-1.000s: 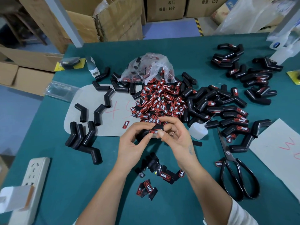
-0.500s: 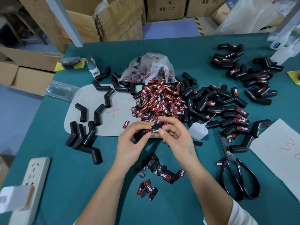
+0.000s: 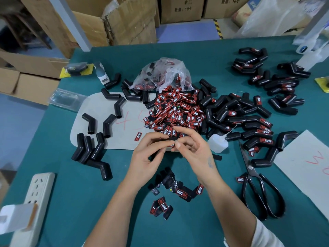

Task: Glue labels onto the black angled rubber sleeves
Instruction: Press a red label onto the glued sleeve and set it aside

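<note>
While both hands meet above the teal-covered bench (image 3: 178, 54), the left hand (image 3: 147, 157) curls its fingers round a black angled rubber sleeve (image 3: 169, 139) and the right hand (image 3: 194, 148) pinches the sleeve's near end between thumb and forefinger, its other fingers spread loosely. The sleeve sits between the two hands, just in front of a heap of red-and-black labels (image 3: 176, 111) whose white lettering reads "TAPER". One such label (image 3: 138, 136) lies alone on a grey rounded sheet (image 3: 99, 139) marked in red with what looks like "45"; bare black sleeves (image 3: 89, 147) rest on and beside that sheet. A crumpled clear plastic bag (image 3: 163, 75) holding more labels lies behind the heap. To the right, a pile of labelled black sleeves (image 3: 254, 127) shows "TAPER" patches, and a second group (image 3: 267, 75) lies farther back. A small translucent glue bottle with a thin nozzle (image 3: 218, 142) lies just beside the right hand. Black-handled scissors (image 3: 260, 189) lie near the right forearm, next to a white paper (image 3: 308, 161) with red writing too cut off to read. A small scatter of labels (image 3: 170, 191) lies between the forearms. A white power strip (image 3: 37, 195) sits at the near left. Cardboard boxes (image 3: 181, 8) behind the bench carry printed Chinese characters and "10".
</note>
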{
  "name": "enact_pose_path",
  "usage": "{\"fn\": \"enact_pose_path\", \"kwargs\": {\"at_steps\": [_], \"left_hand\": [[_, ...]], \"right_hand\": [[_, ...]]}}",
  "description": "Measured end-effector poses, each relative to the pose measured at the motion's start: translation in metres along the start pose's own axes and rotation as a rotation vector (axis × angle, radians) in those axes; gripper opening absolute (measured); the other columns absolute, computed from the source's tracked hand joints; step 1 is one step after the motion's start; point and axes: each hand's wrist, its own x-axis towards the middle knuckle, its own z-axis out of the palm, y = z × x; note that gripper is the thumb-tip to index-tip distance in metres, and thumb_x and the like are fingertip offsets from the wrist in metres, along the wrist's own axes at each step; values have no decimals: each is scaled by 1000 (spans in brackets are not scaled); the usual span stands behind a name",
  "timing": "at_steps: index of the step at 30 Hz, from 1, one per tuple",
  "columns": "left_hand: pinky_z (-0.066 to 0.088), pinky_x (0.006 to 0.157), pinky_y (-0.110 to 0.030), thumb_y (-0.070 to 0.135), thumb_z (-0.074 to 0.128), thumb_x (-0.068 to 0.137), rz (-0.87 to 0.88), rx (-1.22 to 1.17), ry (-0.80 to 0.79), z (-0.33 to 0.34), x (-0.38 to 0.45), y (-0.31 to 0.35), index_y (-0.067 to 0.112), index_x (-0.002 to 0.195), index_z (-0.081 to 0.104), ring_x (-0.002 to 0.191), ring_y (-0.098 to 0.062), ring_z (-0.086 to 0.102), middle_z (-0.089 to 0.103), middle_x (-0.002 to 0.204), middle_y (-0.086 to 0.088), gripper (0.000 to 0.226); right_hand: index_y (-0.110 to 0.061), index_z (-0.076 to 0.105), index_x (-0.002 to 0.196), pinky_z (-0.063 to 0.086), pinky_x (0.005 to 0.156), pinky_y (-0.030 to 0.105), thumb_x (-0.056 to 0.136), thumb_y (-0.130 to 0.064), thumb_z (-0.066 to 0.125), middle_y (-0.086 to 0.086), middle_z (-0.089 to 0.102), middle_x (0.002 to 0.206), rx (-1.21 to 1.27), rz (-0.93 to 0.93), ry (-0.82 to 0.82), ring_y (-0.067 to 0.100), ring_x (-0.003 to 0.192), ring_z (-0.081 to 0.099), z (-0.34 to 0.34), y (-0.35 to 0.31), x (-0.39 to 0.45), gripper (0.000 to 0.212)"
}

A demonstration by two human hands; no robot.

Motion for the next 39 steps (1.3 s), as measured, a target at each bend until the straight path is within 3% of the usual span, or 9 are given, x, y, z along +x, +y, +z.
{"fn": "enact_pose_path", "kwargs": {"at_steps": [2, 5, 7, 10, 13, 21, 29, 35, 39], "left_hand": [[46, 103, -23, -5, 65, 97, 29, 28, -5, 0, 0, 0, 14, 120, 79, 119, -19, 64, 62, 128, 4, 33], [48, 103, -26, 4, 63, 101, 30, 22, 13, -1, 1, 1, 15, 120, 78, 120, -21, 64, 62, 127, 4, 27], [52, 101, -35, 7, 62, 101, 5, 1, 13, -2, 1, 1, 16, 120, 78, 118, -24, 64, 63, 126, 2, 26], [60, 87, -44, 5, 62, 102, -62, -59, -12, -2, 1, 1, 13, 119, 79, 111, -29, 66, 62, 124, -1, 25], [61, 79, -31, 9, 61, 103, -110, -157, -21, -4, 1, 3, 12, 119, 79, 100, -30, 68, 62, 123, -3, 24], [59, 79, -28, 8, 62, 103, -196, -225, -31, -6, 3, 6, 16, 119, 77, 84, -28, 71, 63, 121, -4, 23], [58, 78, -26, 4, 60, 102, -240, -232, -47, -7, 3, 8, 15, 118, 77, 77, -22, 71, 64, 118, 1, 26], [59, 76, -27, 7, 59, 103, -237, -210, -67, -7, 2, 7, 14, 118, 78, 76, -21, 70, 63, 117, 2, 25], [59, 75, -28, 9, 59, 103, -255, -211, -74, -8, 3, 5, 19, 118, 77, 75, -22, 70, 63, 118, 5, 26]], "right_hand": [[-27, 67, 131, 55, 93, 36, 101, -5, 65, 5, 75, 89, 6, 5, 8, 20, 92, 73, 0, 1, 1, 37], [-23, 65, 133, 51, 79, 16, 102, -5, 66, 4, 77, 90, 23, 23, 5, 16, 91, 74, 0, -2, 1, 36], [-23, 65, 134, 48, 77, 12, 102, -6, 67, 6, 78, 93, 20, 33, -3, 16, 93, 74, 0, -3, 0, 37], [-22, 65, 136, 49, 80, 14, 100, -6, 68, 8, 79, 96, 22, 36, -17, 14, 94, 75, 0, -5, 0, 39], [-19, 64, 139, 51, 83, 16, 100, -2, 67, 9, 79, 98, 33, 40, -24, 17, 94, 77, 0, -4, 0, 43], [-17, 63, 140, 53, 85, 19, 97, 4, 68, 0, 79, 95, 10, 63, -41, 19, 95, 77, -1, -6, 0, 48], [-13, 63, 139, 55, 74, 22, 96, 7, 68, 4, 78, 93, -31, 49, -31, 22, 94, 79, 0, -6, -1, 48], [-13, 65, 136, 56, 77, 24, 94, 7, 71, 28, 70, 98, -62, 50, -18, 25, 93, 79, 0, -5, -1, 47], [-13, 63, 139, 57, 77, 26, 96, 4, 69, 30, 70, 101, -47, 67, -39, 26, 96, 79, -1, -7, -2, 46]]}}
